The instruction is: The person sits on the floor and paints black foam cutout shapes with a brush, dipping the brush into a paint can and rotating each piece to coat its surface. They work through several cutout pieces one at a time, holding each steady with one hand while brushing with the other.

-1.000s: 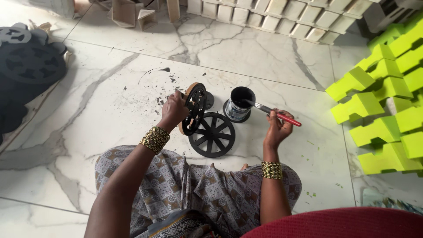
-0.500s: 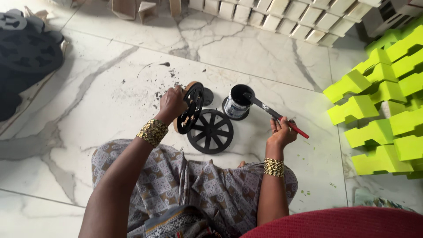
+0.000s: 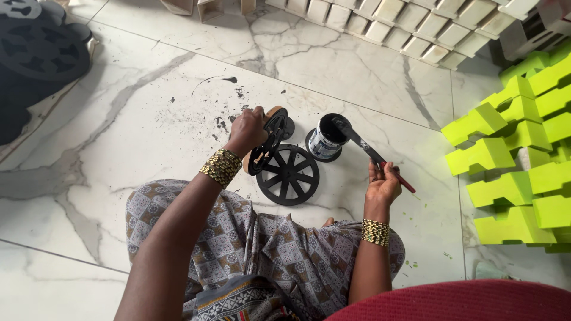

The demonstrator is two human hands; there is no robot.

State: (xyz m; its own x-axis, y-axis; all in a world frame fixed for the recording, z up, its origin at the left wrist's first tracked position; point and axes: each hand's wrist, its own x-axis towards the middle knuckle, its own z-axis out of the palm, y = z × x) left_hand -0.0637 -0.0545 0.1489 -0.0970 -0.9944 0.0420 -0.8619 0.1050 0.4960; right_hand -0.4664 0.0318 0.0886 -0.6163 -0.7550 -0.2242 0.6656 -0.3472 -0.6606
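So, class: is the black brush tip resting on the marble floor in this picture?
No, the tip of the red-handled paintbrush in the right hand sits at the mouth of the small black paint can, above the floor.

Lime-green blocks (image 3: 517, 154) stacked at one side — pale blocks (image 3: 404, 27) in a row beyond

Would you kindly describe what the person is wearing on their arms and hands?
Both forearms are bare, with no sleeves or gloves. The left hand has a wide gold beaded bangle at the wrist; the right hand has a matching, narrower gold bangle.
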